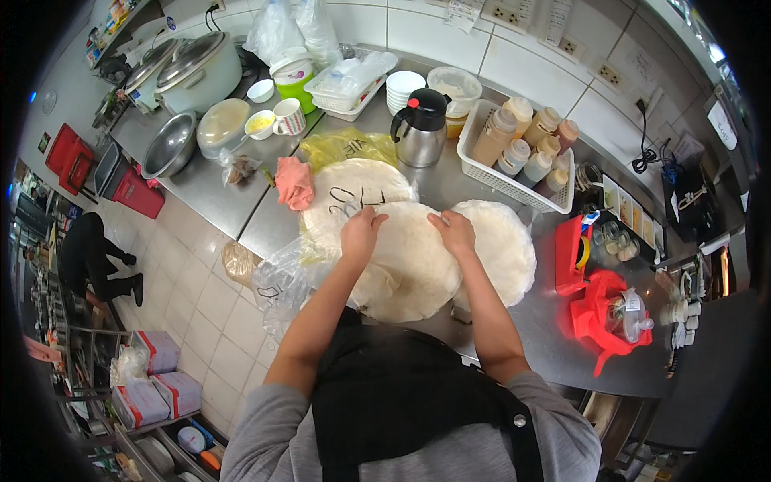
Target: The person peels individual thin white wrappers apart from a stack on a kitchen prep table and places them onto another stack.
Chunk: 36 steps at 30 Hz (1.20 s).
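A thin, round, pale sheet, like a rice-paper or dough wrapper point(415, 265), hangs between my two hands at the counter's front edge. My left hand point(361, 232) pinches its upper left rim, and my right hand point(455, 232) grips the upper right rim. A small flap is folded over near the sheet's lower left. To the right lies another stack of pale round sheets point(503, 253), partly covered by the held one. Behind my left hand, a clear plastic bag with black marker writing covers more round sheets point(355, 181).
A pink cloth point(294, 184), a yellow plastic bag point(349, 147) and a steel vacuum jug point(421, 129) stand behind. At right are a white basket of squeeze bottles point(518, 159) and a red plastic bag point(602, 319). A person point(90, 259) bends over at far left.
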Each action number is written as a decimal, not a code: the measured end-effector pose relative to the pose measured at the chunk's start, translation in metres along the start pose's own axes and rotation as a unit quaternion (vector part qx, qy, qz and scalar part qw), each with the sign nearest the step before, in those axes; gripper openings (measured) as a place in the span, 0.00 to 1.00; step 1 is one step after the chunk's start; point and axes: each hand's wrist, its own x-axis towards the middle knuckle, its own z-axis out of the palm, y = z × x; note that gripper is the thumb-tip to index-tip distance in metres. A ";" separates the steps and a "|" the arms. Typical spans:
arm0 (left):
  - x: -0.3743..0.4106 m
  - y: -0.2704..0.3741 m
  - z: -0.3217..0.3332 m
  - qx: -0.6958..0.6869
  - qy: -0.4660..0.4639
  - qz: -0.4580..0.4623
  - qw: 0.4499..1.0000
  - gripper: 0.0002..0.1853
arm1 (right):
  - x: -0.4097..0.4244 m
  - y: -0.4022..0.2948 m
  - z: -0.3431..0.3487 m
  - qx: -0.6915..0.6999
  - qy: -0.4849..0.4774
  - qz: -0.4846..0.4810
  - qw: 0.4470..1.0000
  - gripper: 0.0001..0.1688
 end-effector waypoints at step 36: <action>-0.051 -0.011 -0.047 0.111 0.101 -0.012 0.989 0.19 | 0.012 0.005 0.008 -0.032 -0.016 -0.098 0.995 0.26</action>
